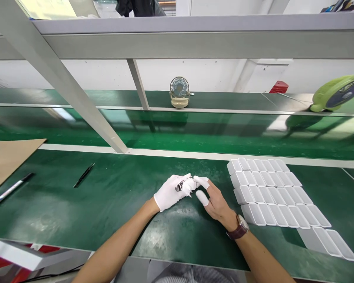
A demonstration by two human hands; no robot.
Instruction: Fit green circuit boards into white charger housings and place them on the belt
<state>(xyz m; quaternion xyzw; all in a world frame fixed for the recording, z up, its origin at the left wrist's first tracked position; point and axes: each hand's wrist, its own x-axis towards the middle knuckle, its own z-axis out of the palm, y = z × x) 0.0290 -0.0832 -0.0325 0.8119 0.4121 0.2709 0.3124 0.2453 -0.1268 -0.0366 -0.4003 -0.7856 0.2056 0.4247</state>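
Observation:
My left hand (170, 192), in a white glove, is closed around a small shiny metal part (182, 184) at the middle of the green work surface. My right hand (212, 199), bare with white finger cots on the thumb and a finger and a watch on the wrist, pinches the same part from the right. Both hands meet just above the mat. To the right lie several rows of small white plastic cases (270, 192), laid side by side.
A black pen (84, 175) and a marker (11, 189) lie at the left, near a sheet of brown cardboard (6, 159). Beyond runs a green conveyor belt (194, 133) with a small desk fan (179, 92) and a green fan (339, 91). A grey frame bar (61, 82) slants overhead.

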